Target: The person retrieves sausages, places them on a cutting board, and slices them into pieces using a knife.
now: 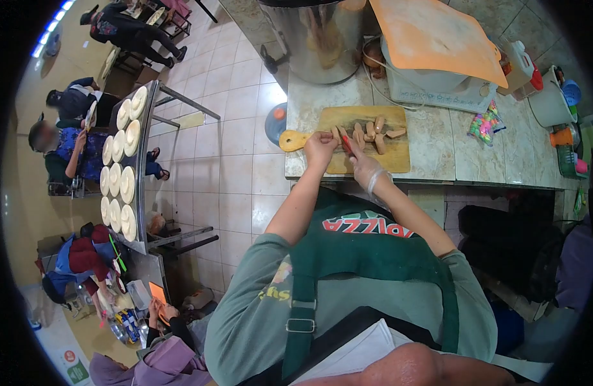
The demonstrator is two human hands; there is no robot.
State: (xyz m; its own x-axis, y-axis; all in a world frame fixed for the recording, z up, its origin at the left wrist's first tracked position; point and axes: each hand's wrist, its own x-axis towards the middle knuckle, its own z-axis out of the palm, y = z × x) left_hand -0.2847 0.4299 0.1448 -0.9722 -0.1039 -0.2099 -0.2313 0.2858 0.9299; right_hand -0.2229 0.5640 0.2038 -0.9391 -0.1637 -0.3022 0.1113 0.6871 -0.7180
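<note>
On the tiled counter lies a wooden cutting board (394, 159) with a round handle at its left. My left hand (320, 149) is closed, fingers pressed on a brown sausage-like piece (336, 134) near the board's left part. A knife with a red handle (346, 143) is gripped in my right hand (366, 168), which seems to wear a clear glove; its blade is mostly hidden between the hands. Several cut brown pieces (379, 143) lie on the board just beyond and right of my right hand.
A large metal pot (322, 45) and a white appliance (438, 93) under an orange sheet (435, 38) stand behind the board. A colourful packet (485, 125) lies to the right. At left, dough rounds (127, 186) cover a metal table; several people are around it.
</note>
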